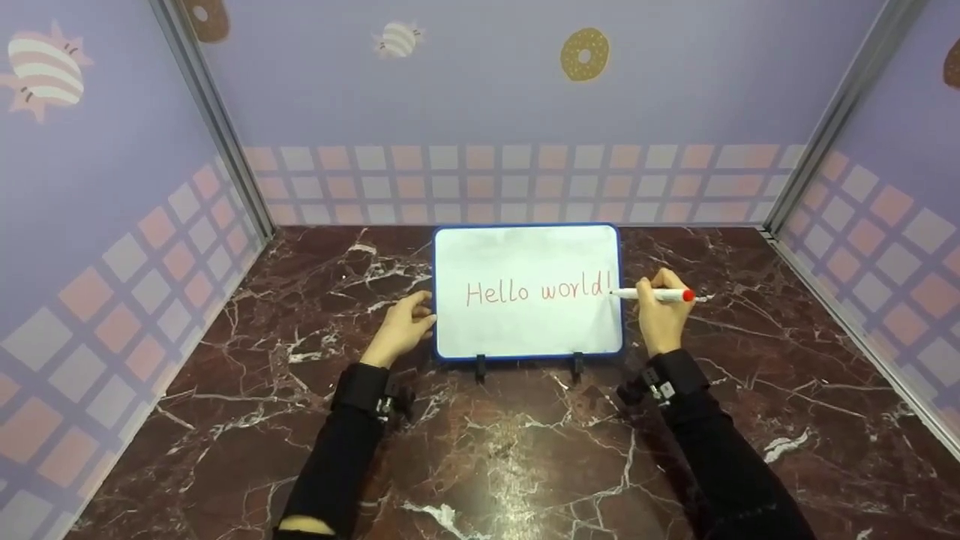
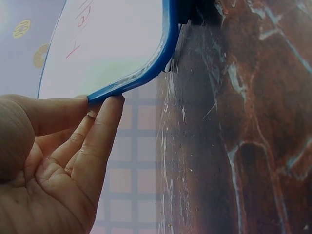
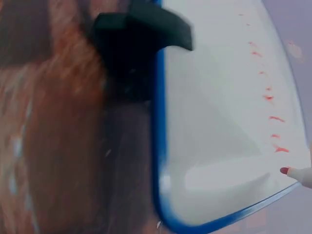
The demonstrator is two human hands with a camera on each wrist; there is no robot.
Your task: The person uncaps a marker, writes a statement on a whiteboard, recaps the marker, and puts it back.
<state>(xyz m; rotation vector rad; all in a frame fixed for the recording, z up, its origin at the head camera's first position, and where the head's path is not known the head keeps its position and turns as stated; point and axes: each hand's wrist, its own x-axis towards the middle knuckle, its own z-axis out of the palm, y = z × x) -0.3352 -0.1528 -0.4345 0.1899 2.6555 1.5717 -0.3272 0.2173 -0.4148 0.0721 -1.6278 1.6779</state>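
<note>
A small whiteboard (image 1: 525,328) with a blue frame stands tilted back on two black feet (image 1: 481,367). Red handwriting (image 1: 534,289) across it reads "Hello world!". At its left edge my left hand (image 1: 401,327) pinches the frame, thumb and fingertips meeting the blue rim (image 2: 139,80) in the left wrist view. My right hand (image 1: 663,319) grips a white marker (image 1: 628,293) with a red end, pointing left. Its red tip (image 3: 284,170) is by the exclamation mark near the board's right edge; whether it touches the surface I cannot tell. The right hand is almost wholly outside the right wrist view.
Everything stands on a dark red marbled table (image 1: 495,450). A lilac back wall (image 1: 480,97) with pink and white checks rises behind the board, and similar side panels (image 1: 97,247) close in left and right. Each wrist carries a black strapped camera (image 1: 660,386).
</note>
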